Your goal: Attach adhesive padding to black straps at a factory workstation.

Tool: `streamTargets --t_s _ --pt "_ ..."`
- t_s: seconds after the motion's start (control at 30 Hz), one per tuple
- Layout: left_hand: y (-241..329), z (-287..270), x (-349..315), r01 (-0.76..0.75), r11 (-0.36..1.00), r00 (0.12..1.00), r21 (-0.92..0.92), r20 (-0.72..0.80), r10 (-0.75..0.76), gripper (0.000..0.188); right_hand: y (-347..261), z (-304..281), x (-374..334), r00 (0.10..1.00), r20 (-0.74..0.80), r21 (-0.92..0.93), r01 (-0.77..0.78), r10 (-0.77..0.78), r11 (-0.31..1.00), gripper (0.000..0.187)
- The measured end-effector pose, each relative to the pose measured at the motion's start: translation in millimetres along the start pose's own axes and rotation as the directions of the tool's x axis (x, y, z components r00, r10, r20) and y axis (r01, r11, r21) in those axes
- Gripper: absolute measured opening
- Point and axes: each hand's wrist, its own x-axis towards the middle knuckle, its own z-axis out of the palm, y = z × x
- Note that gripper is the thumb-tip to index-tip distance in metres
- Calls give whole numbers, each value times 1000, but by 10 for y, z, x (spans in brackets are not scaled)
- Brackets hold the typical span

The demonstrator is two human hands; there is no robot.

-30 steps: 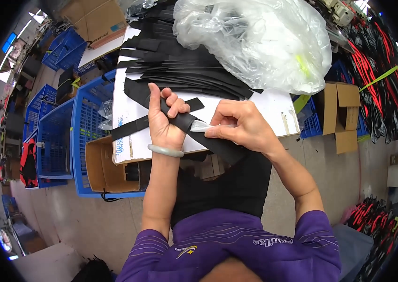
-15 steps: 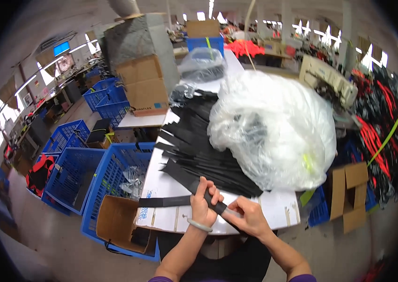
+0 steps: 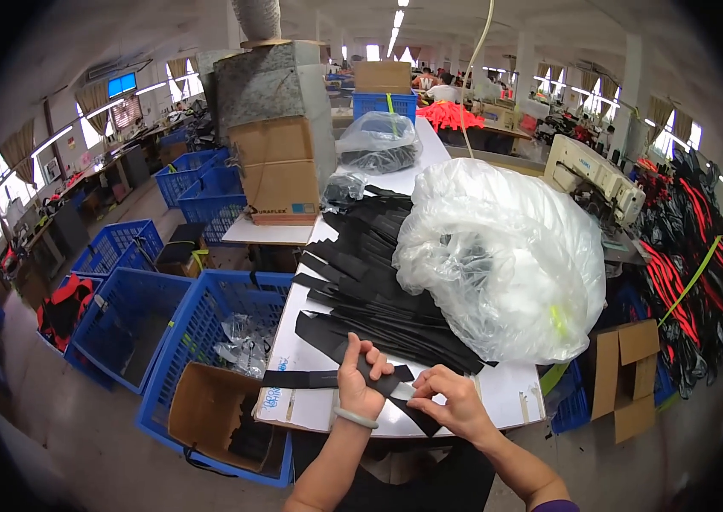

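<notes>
At the near edge of the white table, my left hand (image 3: 360, 375) is curled round a wide black fabric strip (image 3: 320, 334) that slants up to the left. Another black strip (image 3: 297, 378) lies across the table left of this wrist. My right hand (image 3: 454, 401) is closed in a pinch on a small whitish piece (image 3: 402, 391) beside the left fingers; its kind I cannot make out. Below the right fingertips a black strip end (image 3: 421, 420) slants over the table edge. A pile of black strips (image 3: 378, 282) spreads just beyond both hands.
A big clear plastic bag (image 3: 507, 264) of white material rests on the pile's right side. Blue crates (image 3: 216, 294) stand on the left, one holding an open carton (image 3: 199, 410). An open cardboard box (image 3: 626, 375) and a sewing machine (image 3: 592, 175) are to the right.
The view has tilted up slightly. My hands have drawn a little apart, and the black strip between them has slipped lower, with the whitish piece now showing more at the right fingertips.
</notes>
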Motion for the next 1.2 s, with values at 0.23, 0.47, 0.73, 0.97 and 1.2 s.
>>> streamTargets --t_s 0.23,0.47,0.73,0.97,1.2 --pt "-72 17 -78 1 999 1000 34 -26 0 31 -4 260 -42 987 -156 50 -29 37 998 12" --pt "-214 57 -137 22 996 1000 81 3 -23 30 87 342 -257 930 -367 -2 -20 17 1000 13" --pt "-190 326 -11 22 995 987 96 158 -37 29 146 160 -252 904 -343 -221 187 -256 957 30" --pt "-255 265 26 73 995 982 64 171 -83 33 273 157 -429 961 -246 -171 86 -127 982 41" --pt "-257 205 -79 109 994 978 11 179 -109 32 245 206 -522 967 -209 -169 111 -146 979 43"
